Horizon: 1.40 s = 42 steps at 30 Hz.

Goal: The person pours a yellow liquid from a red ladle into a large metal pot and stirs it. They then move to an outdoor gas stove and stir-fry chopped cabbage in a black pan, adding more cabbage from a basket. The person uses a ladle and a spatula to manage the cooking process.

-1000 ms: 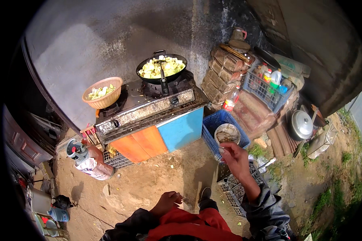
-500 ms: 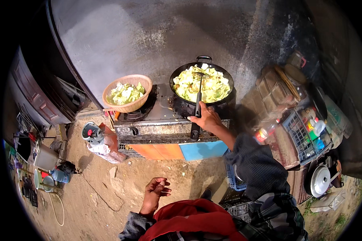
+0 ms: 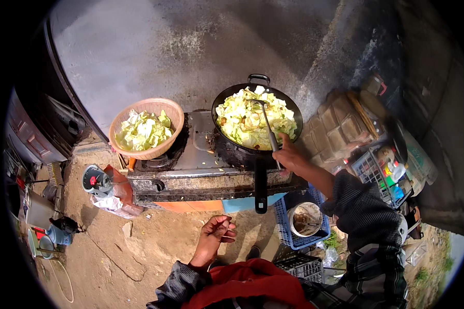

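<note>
My right hand (image 3: 293, 157) grips the metal handle of a spatula (image 3: 267, 126) whose blade rests in chopped cabbage inside a black wok (image 3: 227, 98). The wok sits on the right burner of a two-burner gas stove (image 3: 196, 154), its long handle pointing toward me. My left hand (image 3: 215, 234) hangs low in front of the stove with fingers loosely curled and nothing in it. A pinkish plastic basket (image 3: 166, 147) of cabbage pieces stands on the left burner.
A gas cylinder with its regulator (image 3: 99, 183) stands left of the stove on bare dirt. A blue crate (image 3: 287, 234) holding a round tin lies under my right arm. Stacked bricks (image 3: 340, 129) and a basket of bottles (image 3: 384, 170) are at right. A soot-stained wall (image 3: 191, 41) backs the stove.
My right hand came from the blue crate at right up to the wok and took hold of the spatula. The view turned left and closer to the stove. My left hand stayed low.
</note>
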Tool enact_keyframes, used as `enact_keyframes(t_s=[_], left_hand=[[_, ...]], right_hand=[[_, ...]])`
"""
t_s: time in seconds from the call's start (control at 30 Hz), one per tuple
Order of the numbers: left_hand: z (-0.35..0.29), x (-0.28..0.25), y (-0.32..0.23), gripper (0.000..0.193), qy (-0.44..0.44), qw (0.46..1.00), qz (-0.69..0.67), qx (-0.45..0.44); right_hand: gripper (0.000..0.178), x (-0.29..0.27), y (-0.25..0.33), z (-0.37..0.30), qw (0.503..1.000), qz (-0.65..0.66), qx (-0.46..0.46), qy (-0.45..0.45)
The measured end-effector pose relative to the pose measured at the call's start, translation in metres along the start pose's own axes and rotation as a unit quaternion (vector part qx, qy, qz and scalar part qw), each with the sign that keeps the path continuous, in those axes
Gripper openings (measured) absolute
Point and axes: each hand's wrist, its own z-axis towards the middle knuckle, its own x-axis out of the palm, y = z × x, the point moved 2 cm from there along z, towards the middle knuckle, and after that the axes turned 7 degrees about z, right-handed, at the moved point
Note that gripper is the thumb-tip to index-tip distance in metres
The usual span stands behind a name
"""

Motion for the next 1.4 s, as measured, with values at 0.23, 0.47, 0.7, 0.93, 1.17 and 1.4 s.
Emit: enact_keyframes(t_s=[0.23, 0.47, 0.7, 0.93, 1.17, 1.4], left_hand=[[0.072, 0.065, -0.048, 0.043, 0.136, 0.989, -0.026, -0.047], [0.090, 0.099, -0.043, 0.034, 0.078, 0.993, -0.049, -0.075], [0.090, 0.100, -0.042, 0.025, 0.053, 0.992, -0.090, -0.072], [0.092, 0.096, -0.040, 0.020, 0.041, 0.992, -0.103, -0.059], [0.089, 0.096, -0.045, 0.019, 0.030, 0.992, -0.112, -0.057], [0.090, 0.102, -0.043, 0.016, 0.035, 0.990, -0.119, -0.065]], right_hand=[[0.055, -0.066, 0.007, 0.021, 0.931, -0.341, -0.075, -0.106], [0.075, -0.029, -0.029, -0.026, 0.961, -0.269, -0.066, -0.007], [0.078, 0.002, -0.072, 0.006, 0.988, -0.078, -0.134, 0.022], [0.065, -0.022, -0.046, -0.006, 0.983, -0.138, -0.117, -0.010], [0.049, -0.166, 0.005, -0.038, 0.942, -0.249, -0.195, -0.113], [0.044, -0.207, -0.034, 0.021, 1.000, -0.016, -0.011, -0.021]])
